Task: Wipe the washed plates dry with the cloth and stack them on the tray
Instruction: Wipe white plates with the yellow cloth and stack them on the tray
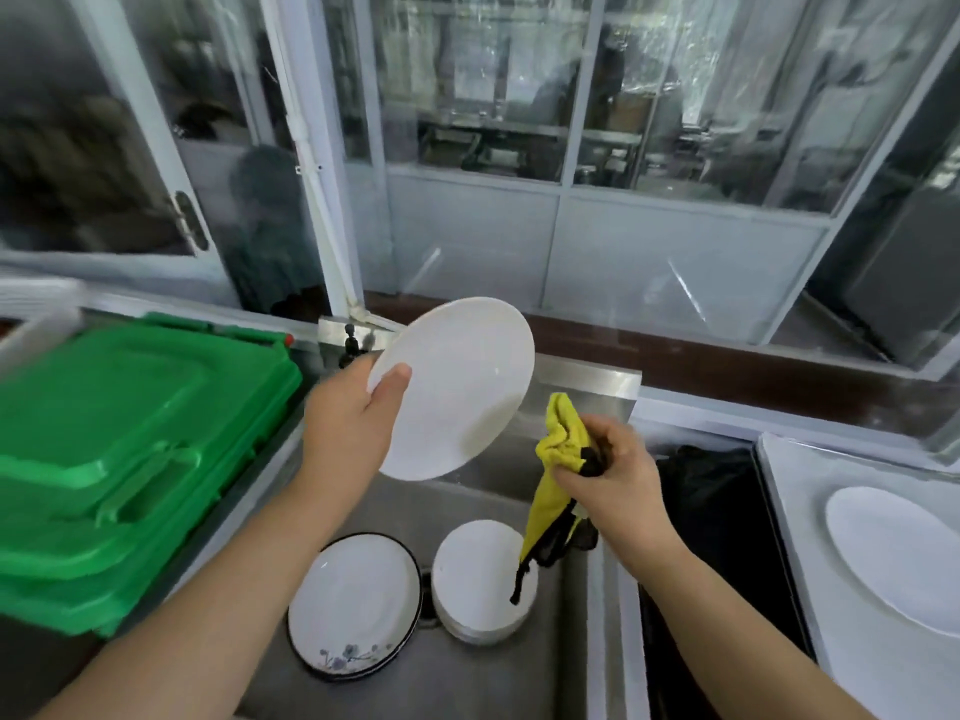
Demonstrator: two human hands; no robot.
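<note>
A steel sink (519,683) sits below glazed partition panels (571,122), with green plastic crates (130,459) stacked to its left. The left hand (358,418) holds a white plate (457,387) tilted above the sink, its grip closed on the rim with the thumb on the plate's face. The right hand (613,480), just beside the plate but apart from it, has its grip curled tight round a bunched yellow cloth (558,449) whose tail hangs down. In the sink lie black-rimmed plates (358,610) and a stack of white plates (478,589). At right, another white plate (898,553) rests on a pale tray (810,501).
</note>
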